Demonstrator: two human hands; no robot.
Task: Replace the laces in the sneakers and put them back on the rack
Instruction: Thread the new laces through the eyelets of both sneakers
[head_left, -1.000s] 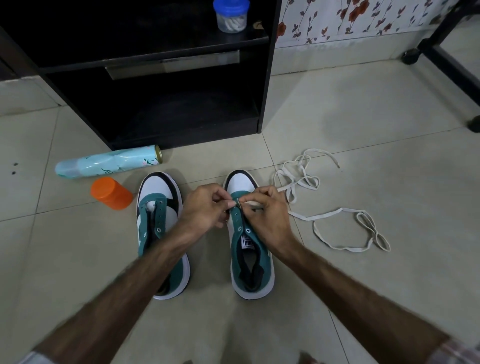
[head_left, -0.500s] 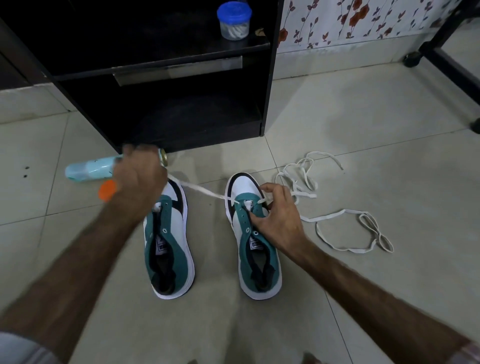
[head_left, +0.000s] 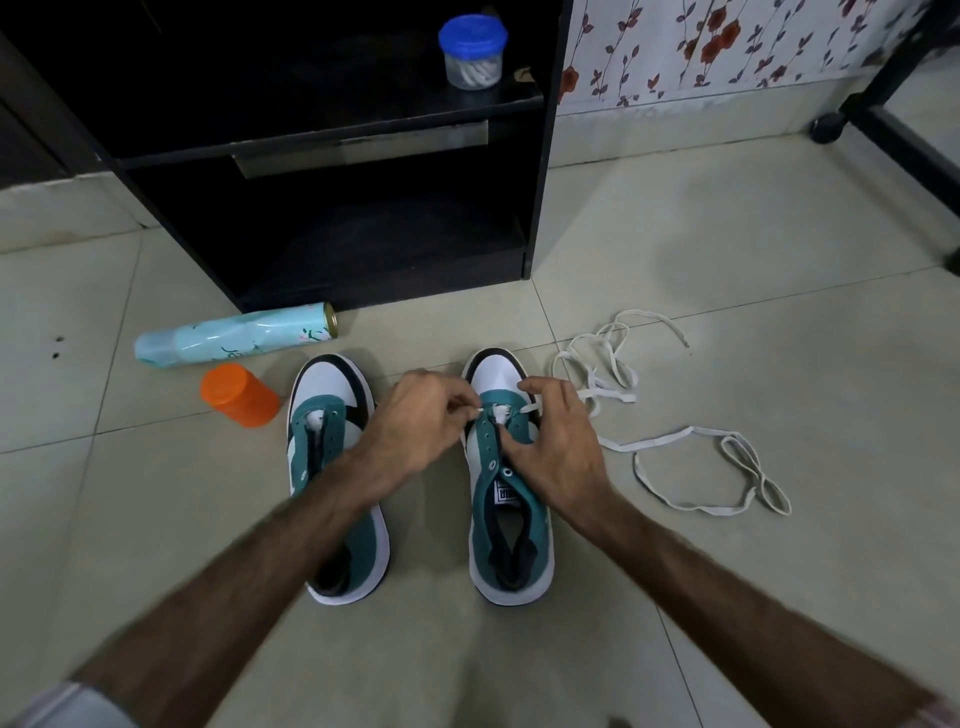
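Two teal, white and black sneakers stand side by side on the tiled floor, toes toward the black rack (head_left: 332, 156). The left sneaker (head_left: 332, 467) has no lace. Over the right sneaker (head_left: 506, 499), my left hand (head_left: 415, 431) pinches a white lace end at the front eyelets. My right hand (head_left: 556, 447) rests on the shoe's right side and pinches the lace near the top right eyelet. The white lace (head_left: 597, 384) trails off right in loose loops. A second white lace (head_left: 711, 467) lies on the floor further right.
A light blue spray can (head_left: 234, 338) lies on its side in front of the rack, with an orange container (head_left: 239, 395) beside it. A blue-lidded jar (head_left: 471, 52) stands on the rack's shelf. A black wheeled frame (head_left: 883, 104) stands at the far right.
My left hand had pulled the lace out to the left over the left sneaker; it has come back to the right sneaker's front eyelets. My right hand stayed on that shoe.
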